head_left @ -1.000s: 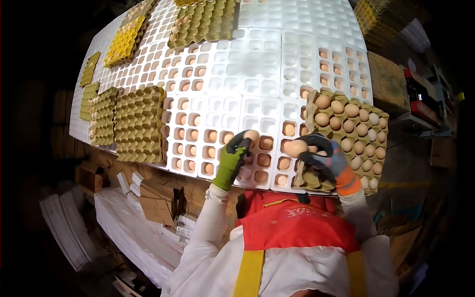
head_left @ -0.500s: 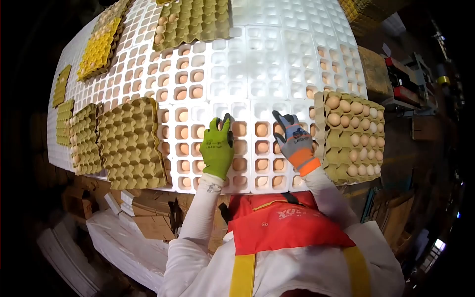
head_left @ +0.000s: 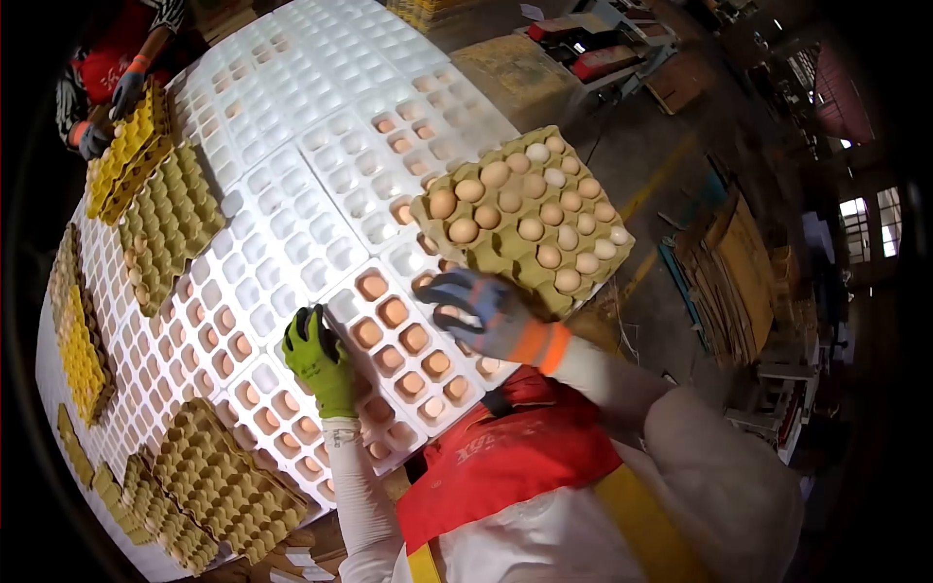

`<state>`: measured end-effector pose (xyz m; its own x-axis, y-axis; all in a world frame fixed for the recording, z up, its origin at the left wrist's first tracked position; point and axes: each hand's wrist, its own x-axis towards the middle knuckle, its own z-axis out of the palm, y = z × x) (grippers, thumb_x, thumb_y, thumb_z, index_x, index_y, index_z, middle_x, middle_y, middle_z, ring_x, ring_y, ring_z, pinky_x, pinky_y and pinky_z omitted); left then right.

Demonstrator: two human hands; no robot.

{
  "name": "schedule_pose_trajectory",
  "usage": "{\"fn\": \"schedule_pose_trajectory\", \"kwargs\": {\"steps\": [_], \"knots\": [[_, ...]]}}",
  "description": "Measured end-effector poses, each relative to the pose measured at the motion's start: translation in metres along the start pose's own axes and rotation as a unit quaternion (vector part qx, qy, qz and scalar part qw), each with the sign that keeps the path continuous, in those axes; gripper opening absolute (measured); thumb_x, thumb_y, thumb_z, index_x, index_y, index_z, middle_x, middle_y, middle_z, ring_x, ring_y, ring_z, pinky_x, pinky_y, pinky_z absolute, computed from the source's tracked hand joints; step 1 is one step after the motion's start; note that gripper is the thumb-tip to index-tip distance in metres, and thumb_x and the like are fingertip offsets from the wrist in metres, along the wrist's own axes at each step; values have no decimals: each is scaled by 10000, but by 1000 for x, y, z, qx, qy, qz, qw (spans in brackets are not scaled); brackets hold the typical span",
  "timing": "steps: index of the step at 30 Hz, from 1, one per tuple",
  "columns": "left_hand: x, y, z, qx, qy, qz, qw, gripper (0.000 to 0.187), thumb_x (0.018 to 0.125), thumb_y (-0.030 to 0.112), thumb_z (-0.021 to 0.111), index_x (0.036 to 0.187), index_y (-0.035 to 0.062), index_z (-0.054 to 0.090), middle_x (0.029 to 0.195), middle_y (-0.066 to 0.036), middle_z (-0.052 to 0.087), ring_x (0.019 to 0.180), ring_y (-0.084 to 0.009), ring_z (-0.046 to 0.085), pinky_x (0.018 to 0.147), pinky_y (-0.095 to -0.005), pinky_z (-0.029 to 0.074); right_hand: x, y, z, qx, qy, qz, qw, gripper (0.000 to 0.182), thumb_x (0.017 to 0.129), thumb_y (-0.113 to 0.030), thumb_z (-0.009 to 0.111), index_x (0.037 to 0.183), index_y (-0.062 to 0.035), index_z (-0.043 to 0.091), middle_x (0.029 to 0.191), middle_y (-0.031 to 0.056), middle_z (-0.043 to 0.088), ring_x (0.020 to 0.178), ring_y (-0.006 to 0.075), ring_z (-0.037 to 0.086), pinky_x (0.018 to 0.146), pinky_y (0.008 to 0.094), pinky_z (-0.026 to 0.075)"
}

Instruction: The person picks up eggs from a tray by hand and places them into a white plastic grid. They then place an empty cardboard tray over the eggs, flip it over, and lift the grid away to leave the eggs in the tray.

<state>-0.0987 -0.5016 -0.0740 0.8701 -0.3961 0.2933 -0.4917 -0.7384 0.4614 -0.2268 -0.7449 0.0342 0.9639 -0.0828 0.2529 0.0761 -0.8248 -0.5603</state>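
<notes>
My left hand, in a green glove with dark fingertips, is over a white foam egg tray near the table's front edge. Its fingers are partly bent and apart, with no egg visible in them. My right hand, in a grey and orange glove, hovers slightly blurred above the right side of the foam trays. Its thumb and fingers are spread around a gap. Brown eggs fill many of the cells between my hands. Just beyond the right hand lies a pulp egg tray partly filled with eggs.
More pulp trays rest on the foam at left, with yellow trays farther along. At the far left corner, another person's gloved hands are at a yellow tray. A cardboard box stands beyond the table.
The view has swung right and tilted, bringing another person into sight. My right hand has shifted closer to the egg-filled pulp tray, while my left remains over the foam cells.
</notes>
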Motion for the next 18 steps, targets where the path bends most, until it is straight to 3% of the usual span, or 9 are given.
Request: {"fn": "schedule_pose_trajectory", "kwargs": {"steps": [3,5,6,8,9,11,14,17,18], "knots": [[5,24,-4,-114,21,4,993,423,819,18,609,1240,41,641,1226,-140,631,1148,-359,553,992,-454,425,-39,30,-95,26,-18,219,975,372,806,-227,755,1166,-167,679,1085,64,634,1010,266,615,864,387,503],[12,74,-3,-277,21,-15,960,414,807,-16,647,1217,33,646,1171,-142,642,1085,-347,589,922,-422,467,-56,63,-130,-268,-160,132,941,426,782,-258,774,1180,-158,661,1133,60,614,1037,280,599,885,403,495],[17,102,-2,-248,10,26,968,421,803,-4,684,1218,51,652,1168,-142,642,1060,-332,609,897,-402,487,-58,69,-139,-370,-241,118,890,459,770,-278,785,1193,-158,653,1155,61,606,1046,286,595,883,408,496],[23,164,-1,-274,-56,80,957,381,847,-36,677,1217,54,654,1184,-111,652,1080,-265,628,895,-343,511,-66,97,-127,-344,-261,54,900,499,768,-323,800,1209,-151,642,1179,74,596,1081,294,587,911,428,494],[29,193,4,-302,-64,124,943,411,800,7,725,1202,69,661,1168,-122,660,1068,-303,628,883,-375,512,-69,110,-125,-332,-270,21,904,520,767,-345,807,1217,-148,637,1190,80,591,1099,299,584,925,438,494],[33,235,15,-243,-135,188,942,483,750,103,748,1222,97,643,1189,-119,644,1028,-332,621,868,-418,505,-79,135,-139,-97,-193,93,972,546,755,-326,835,1221,-131,629,1202,87,585,1136,284,581,957,434,492],[32,289,44,-109,-169,211,957,458,738,232,744,1166,107,640,1151,-115,629,939,-334,614,795,-433,503,-85,160,-179,274,-78,177,942,561,713,-119,870,1201,-66,597,1184,79,573,1131,222,578,981,355,482],[22,318,88,51,-210,192,957,318,758,227,717,1052,144,625,1013,-71,616,845,-319,600,713,-432,501,-81,179,-201,197,-38,68,977,535,687,-89,852,1164,-80,610,1134,78,572,1055,235,586,932,360,490],[25,323,84,11,-214,171,962,335,748,236,726,1054,134,633,1018,-88,628,853,-319,611,712,-435,501,-84,178,-197,139,-90,118,979,589,638,-155,887,1165,-98,630,1152,83,581,1038,261,591,917,379,495]]}}
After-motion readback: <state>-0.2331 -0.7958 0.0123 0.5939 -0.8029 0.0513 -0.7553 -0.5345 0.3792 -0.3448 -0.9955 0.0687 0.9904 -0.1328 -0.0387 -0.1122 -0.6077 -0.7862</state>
